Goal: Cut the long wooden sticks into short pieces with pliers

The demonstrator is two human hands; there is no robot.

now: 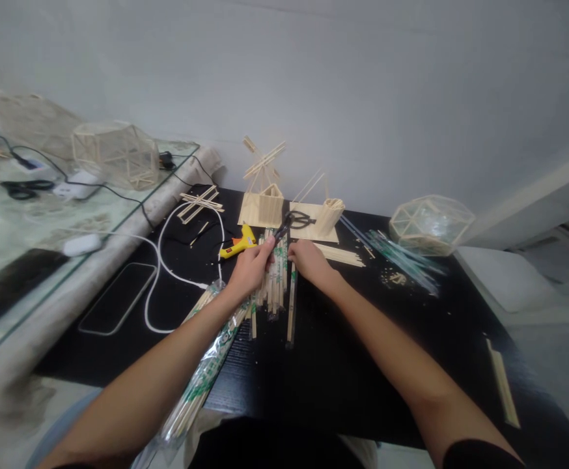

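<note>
My left hand (pixel 254 266) is closed at the left side of a pile of wrapped chopsticks (pixel 275 280), thumb against their upper ends. Its fingertips are partly hidden. My right hand (pixel 308 259) is pinched around the upper end of one wrapped pair of chopsticks (pixel 291 309), which points toward me just right of the pile. Black-handled scissors (pixel 302 220) lie just beyond both hands, their blades reaching toward my left thumb. Under my left forearm rests a long clear bag of chopsticks (pixel 206 371) with green print.
A yellow glue gun (pixel 239 242), white cable (pixel 160 260) and phone (pixel 117 299) are at left. Behind stand a stick windmill model (pixel 269 205) and another stick model (pixel 330 218). Bare sticks (pixel 340 255), empty wrappers (pixel 404 260) and a polyhedron frame (pixel 431 225) are at right.
</note>
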